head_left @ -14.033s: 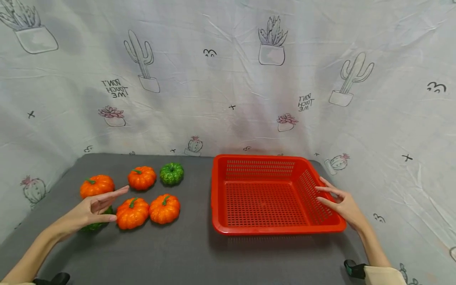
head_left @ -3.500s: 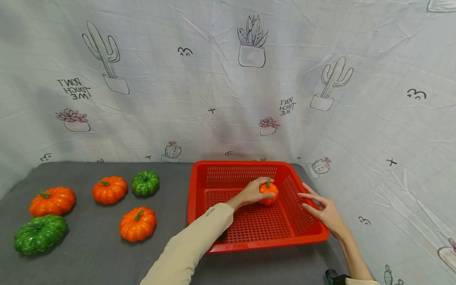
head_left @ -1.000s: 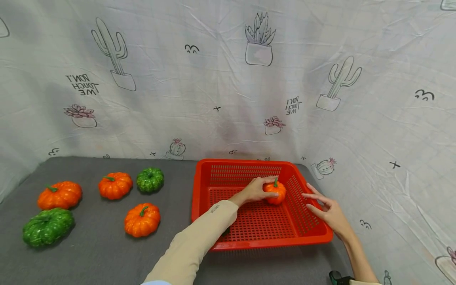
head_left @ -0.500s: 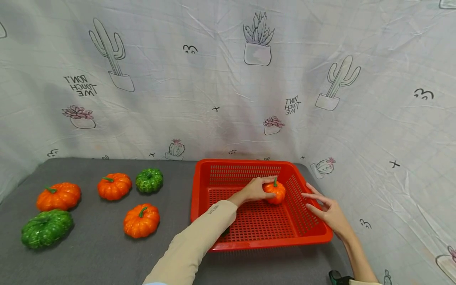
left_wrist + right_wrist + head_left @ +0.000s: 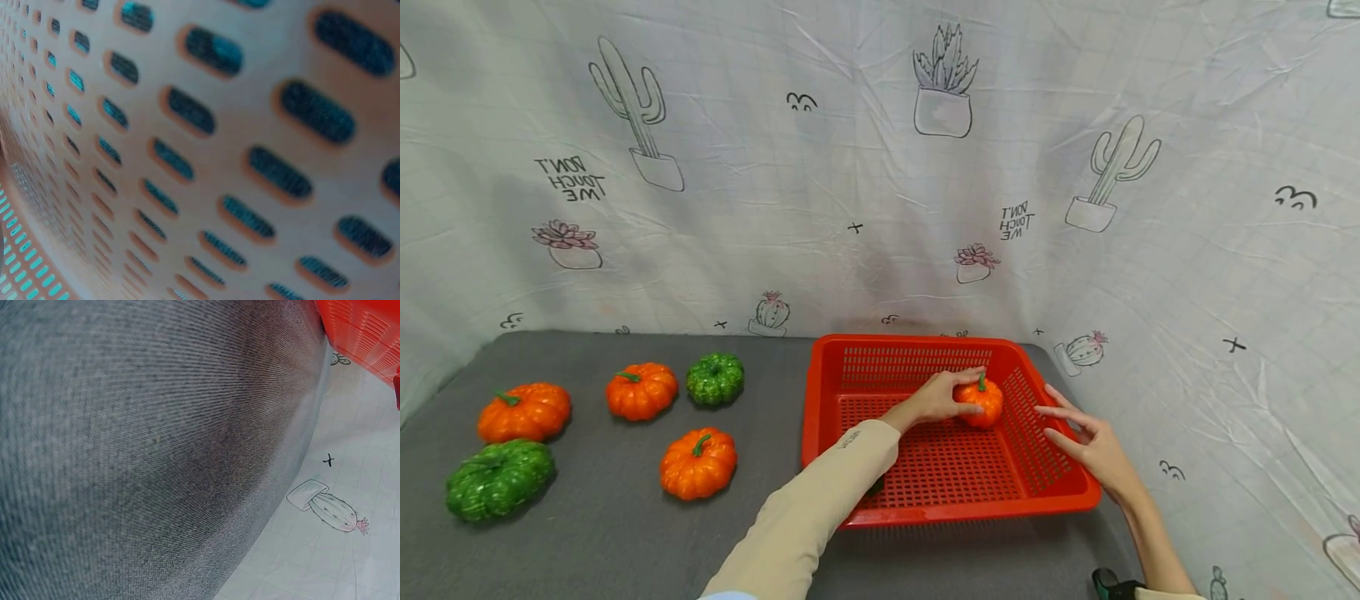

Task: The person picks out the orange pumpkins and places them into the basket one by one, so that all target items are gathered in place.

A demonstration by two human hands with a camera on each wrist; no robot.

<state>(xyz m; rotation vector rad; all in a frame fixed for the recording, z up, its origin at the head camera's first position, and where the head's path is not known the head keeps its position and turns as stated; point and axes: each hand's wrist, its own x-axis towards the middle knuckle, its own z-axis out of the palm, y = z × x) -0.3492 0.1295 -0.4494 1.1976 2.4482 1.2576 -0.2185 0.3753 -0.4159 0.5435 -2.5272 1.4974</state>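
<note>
Inside the red plastic basket, the left hand holds a small orange pumpkin between thumb and fingers, near the right wall. The pumpkin's green stem points up. At the basket's right rim rests the right hand, its fingers spread loosely over the edge and holding nothing else. Slots of the basket wall fill the left wrist view, where neither hand nor pumpkin can be made out. A corner of the basket shows in the right wrist view, without the hand.
On the grey tabletop to the left lie three orange pumpkins, one at the back left, a second and a nearer one. A large green pumpkin and a small green one lie there too. A printed curtain hangs behind.
Since the oldest frame, the left hand has carried an orange pumpkin from the table's left group into the basket. Over the last second hands and pumpkin hardly move. The right hand stays at the rim.
</note>
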